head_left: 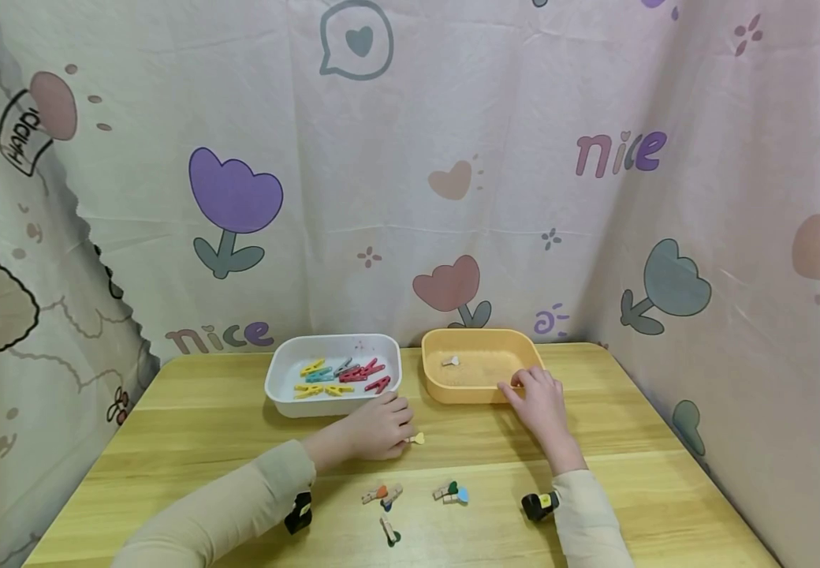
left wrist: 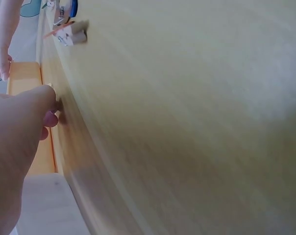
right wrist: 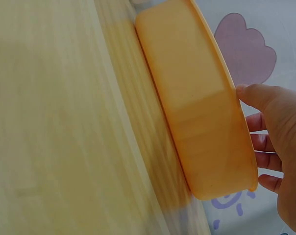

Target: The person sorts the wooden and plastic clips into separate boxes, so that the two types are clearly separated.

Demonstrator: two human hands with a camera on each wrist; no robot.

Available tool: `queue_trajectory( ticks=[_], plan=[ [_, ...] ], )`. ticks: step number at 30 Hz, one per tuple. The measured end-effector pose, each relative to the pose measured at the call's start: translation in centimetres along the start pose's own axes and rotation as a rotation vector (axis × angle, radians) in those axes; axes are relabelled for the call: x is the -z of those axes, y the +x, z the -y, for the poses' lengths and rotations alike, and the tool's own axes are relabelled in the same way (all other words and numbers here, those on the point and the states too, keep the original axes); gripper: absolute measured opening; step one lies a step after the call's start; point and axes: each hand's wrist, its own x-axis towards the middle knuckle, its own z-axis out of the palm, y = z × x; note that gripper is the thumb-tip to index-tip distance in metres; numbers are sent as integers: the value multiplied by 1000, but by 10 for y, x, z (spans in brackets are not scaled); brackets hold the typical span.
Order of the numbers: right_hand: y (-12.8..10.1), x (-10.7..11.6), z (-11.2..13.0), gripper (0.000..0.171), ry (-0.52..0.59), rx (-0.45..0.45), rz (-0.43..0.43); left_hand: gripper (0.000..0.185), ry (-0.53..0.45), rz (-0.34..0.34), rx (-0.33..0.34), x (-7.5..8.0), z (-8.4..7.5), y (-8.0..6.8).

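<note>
My left hand is low over the table in front of the white tub, its fingertips pinching a small wooden clothespin with a yellow heart. Most of that clothespin is hidden by the fingers. At the front right corner of the yellow tub, my right hand holds the rim. Its thumb touches the edge in the right wrist view, and the other fingers reach over the rim, their tips hidden behind the wall. Inside the yellow tub lies one small clothespin with a white top.
Left of the yellow tub, the white tub holds several plastic clothespins in yellow, teal, grey and red. Nearer the front lie wooden clothespins with orange, green and light blue tops, and another green one. A patterned curtain hangs behind.
</note>
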Motion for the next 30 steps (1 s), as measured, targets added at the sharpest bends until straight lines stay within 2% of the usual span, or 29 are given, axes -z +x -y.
queue_trajectory(
  ticks=[11,19,21,27,30],
  plan=[
    [0,0,2,29,-2,-1,0,22,-4,-7,-10,4,3,1],
    [0,0,1,29,-1,3,-4,20,-53,42,41,14,10,4],
    [-1,0,1,29,-5,6,-8,19,-51,30,48,15,13,4],
    [-1,0,0,29,-12,11,-11,15,-35,-62,60,18,21,8],
    [-1,0,0,29,-11,8,-11,14,-31,-75,71,21,26,13]
  ],
)
